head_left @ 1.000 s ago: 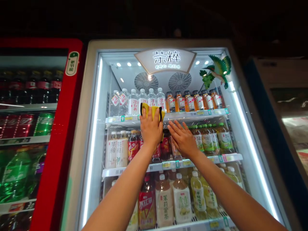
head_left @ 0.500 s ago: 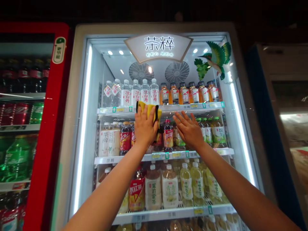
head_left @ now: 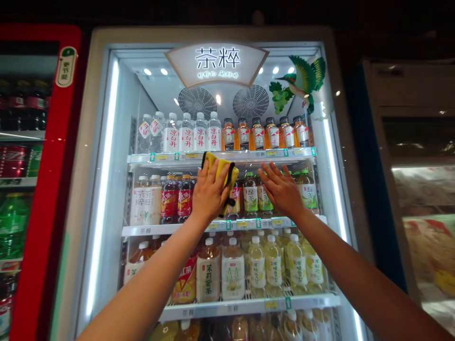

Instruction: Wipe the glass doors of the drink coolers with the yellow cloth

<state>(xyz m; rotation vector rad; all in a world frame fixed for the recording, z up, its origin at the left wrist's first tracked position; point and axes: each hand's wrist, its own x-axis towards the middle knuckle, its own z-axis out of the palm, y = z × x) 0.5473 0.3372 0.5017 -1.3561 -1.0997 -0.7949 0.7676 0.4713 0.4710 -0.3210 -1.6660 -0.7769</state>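
With the clock's middle at the centre of the view, a red fridge [head_left: 53, 166] stands at nine o'clock, with red cans [head_left: 14, 161] and a big green bottle [head_left: 12, 218] in it. Next comes a tall fridge with a pale frame [head_left: 83, 142], lit up inside. On its top shelf, at ten o'clock, clear bottles [head_left: 186, 135] with white caps stand in a row. Below them, between eight and nine o'clock, are dark bottles with red labels [head_left: 168, 201]. The left hand [head_left: 208, 201] is just off the middle, toward seven o'clock. It is grasping a yellow cloth [head_left: 233, 177] with black edges, its fingers laid out long over it. The cloth is almost at the middle, up against the fridge's front. A bright sign [head_left: 216, 64] shaped like a fan is at twelve o'clock, and a bottle with a white label [head_left: 232, 274] is at six. Bottles with green labels [head_left: 250, 198] stand behind the gap between the two hands. Orange bottles [head_left: 258, 135] with dark caps are near two o'clock, and pale yellow bottles [head_left: 273, 267] are at five. The right hand [head_left: 284, 192], between three and four o'clock, is released, with its fingers spread out toward the fridge's front; I cannot tell if it touches. A green bird [head_left: 304, 80] is between one and two o'clock. Last, at three o'clock, is a dim fridge [head_left: 387, 142] with blurry packets [head_left: 426, 251] inside.
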